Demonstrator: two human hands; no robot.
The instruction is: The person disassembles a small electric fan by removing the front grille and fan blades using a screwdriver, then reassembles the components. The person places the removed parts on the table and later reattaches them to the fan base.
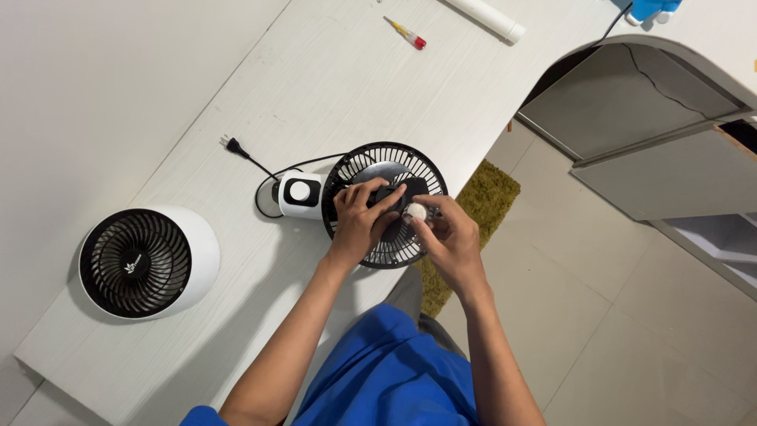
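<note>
- The left hand (359,217) lies on the grille (386,203), fingers curled around the black blade hub (397,193) at its middle.
- The right hand (449,241) sits at about 4 o'clock of the grille, fingertips pinched on a small white knob (415,211) just beside the hub.
- The grille is a round black wire cage lying flat on the table (331,71), its 3 to 6 o'clock edge overhanging the table's rim.
- A white fan base (300,193) with a round dial touches the grille at 9 o'clock; a black cord loops from it to a plug (231,144) at about 10 o'clock.
- A white fan housing (148,262) with a black front grille lies at 8 o'clock of the hands, well apart.
- A screwdriver (408,33) with a yellow and red handle lies at 12 o'clock, far up the table; a white tube (489,17) lies to its right.
- A green rug (481,205) shows on the floor just beyond the table's edge, under the right hand.
- The person wears blue clothing (386,371).
</note>
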